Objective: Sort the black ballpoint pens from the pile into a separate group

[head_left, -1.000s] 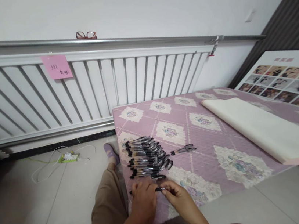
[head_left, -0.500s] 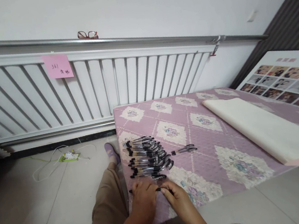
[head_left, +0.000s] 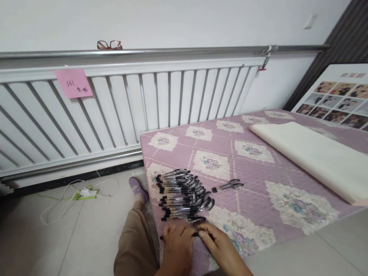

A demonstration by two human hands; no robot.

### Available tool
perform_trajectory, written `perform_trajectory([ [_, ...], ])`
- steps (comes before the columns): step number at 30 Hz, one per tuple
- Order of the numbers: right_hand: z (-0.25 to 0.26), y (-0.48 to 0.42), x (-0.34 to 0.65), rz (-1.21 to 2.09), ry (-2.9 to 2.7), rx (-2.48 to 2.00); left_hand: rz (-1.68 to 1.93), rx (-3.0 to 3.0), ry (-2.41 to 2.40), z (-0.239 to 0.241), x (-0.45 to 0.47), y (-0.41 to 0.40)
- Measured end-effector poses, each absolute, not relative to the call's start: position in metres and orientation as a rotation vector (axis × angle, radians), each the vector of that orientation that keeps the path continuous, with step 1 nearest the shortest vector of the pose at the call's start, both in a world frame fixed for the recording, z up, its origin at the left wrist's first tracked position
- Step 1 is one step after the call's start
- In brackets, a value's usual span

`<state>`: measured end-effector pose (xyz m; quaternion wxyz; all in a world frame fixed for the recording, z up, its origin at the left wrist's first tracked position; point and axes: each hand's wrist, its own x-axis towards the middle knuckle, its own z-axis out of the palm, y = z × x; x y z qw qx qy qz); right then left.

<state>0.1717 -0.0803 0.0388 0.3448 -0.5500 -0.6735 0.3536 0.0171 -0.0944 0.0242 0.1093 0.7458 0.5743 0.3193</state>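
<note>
My left hand (head_left: pixel 178 247) is wrapped around a black pen (head_left: pixel 195 234), whose dark ends poke out on both sides of it. Fingers of my right hand (head_left: pixel 215 242) pinch the pen's right end, close beside the left hand. Most of this pen's barrel is hidden. Just beyond my hands lies a pile of black-capped clear pens (head_left: pixel 180 198), roughly side by side on the purple patterned cover. Two more pens (head_left: pixel 226 185) lie apart, right of the pile. One dark pen end (head_left: pixel 196 220) shows just above my hands.
The purple floral cover (head_left: pixel 216 140) drapes a bed-like surface against a white radiator (head_left: pixel 160 95). A folded cream sheet (head_left: pixel 313 156) lies to the right, with a photo board (head_left: pixel 353 100) behind it. Glasses (head_left: pixel 109 44) rest on the pipe. A power strip (head_left: pixel 87 193) with cables is on the floor.
The view has shifted very slightly. Both hands keep their grip on the pen in nearly the same place, and the pile looks the same.
</note>
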Motion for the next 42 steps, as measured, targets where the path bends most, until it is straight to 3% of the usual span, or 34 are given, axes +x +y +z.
perform_trajectory([
  [6, 0.040, -0.084, 0.173, 1.041, -1.675, -1.398, 0.921, 2.189, 1.694, 0.024, 0.018, -0.094],
  [42, 0.029, -0.081, 0.171, 0.931, -1.676, -1.415, 0.914, 2.206, 1.685, 0.021, 0.018, -0.094],
])
